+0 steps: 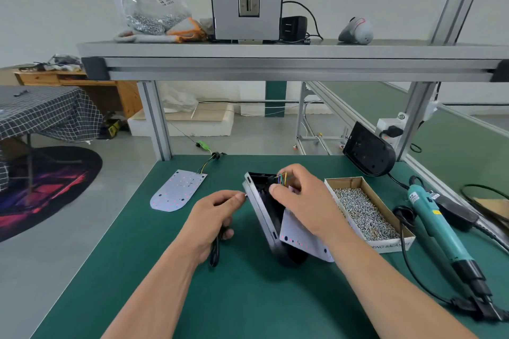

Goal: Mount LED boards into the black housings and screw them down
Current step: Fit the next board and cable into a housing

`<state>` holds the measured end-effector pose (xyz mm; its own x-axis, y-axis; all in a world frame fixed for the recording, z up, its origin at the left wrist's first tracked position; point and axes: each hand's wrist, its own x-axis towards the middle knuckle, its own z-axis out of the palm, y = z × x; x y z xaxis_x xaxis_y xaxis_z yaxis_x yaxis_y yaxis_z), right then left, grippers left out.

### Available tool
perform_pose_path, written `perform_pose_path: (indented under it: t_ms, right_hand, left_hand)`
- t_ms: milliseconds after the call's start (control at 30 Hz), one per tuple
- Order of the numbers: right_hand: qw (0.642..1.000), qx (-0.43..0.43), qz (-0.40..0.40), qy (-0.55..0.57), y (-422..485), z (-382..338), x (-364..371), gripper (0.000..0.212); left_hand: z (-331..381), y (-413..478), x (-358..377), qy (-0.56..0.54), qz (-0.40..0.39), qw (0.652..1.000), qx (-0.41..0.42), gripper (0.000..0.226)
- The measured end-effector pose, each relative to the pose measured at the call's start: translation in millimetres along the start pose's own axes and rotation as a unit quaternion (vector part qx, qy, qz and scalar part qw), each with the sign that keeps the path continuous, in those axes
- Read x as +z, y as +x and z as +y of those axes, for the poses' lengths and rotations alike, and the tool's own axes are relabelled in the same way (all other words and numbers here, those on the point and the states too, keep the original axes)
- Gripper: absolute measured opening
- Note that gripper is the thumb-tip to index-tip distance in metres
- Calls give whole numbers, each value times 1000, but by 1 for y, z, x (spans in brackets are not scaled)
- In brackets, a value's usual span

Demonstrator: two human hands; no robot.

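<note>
Head cam, I see L hand point(217, 212) gripping black cable point(214, 252) beside tilted black housing point(264, 184), R hand point(300, 198) pinching coloured wires point(282, 177) at housing top, LED board point(300, 237) leaning on it

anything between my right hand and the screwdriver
Yes: the open screw box lies on the mat between the right hand and the screwdriver, so a reach would pass over it. That hand pinches the wires at the housing; the left hand holds a cable.
</note>
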<state>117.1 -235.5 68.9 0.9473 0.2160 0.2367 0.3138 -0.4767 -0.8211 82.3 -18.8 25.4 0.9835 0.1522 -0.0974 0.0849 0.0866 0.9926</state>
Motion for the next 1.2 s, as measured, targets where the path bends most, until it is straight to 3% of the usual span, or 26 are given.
perform_pose_path:
  t_ms: [133,300,500,567,667,900,1000,1200]
  right_hand:
    - [999,21,-40,15,8,-9,3,25]
    - [1000,4,-2,-15,9,-16,23,20]
    - [999,-33,4,-6,10,-9,28,12]
    - [999,-35,-4,-19,13,-11,29,14]
    - [999,-28,-22,-25,15,-11,32,18]
    - [994,-66,-48,-68,12,-12,32,19]
    - [997,-73,-6,-35,11,-11,31,19]
    - [996,-71,42,-16,10,-12,34,22]
  left_hand:
    - [-1,1,-1,-21,21,1000,-1,11]
    - [-4,3,-1,-172,-35,984,-35,8]
    - [-8,6,2,-280,-54,958,-32,20]
    - [-7,4,2,-306,-68,949,-15,34]
    - [-5,1,2,-308,-94,947,6,51]
    - [-1,-1,3,-284,-79,956,-2,53]
    - [-1,-1,2,-289,-85,954,9,66]
    - [-3,-1,2,-292,-86,952,31,60]
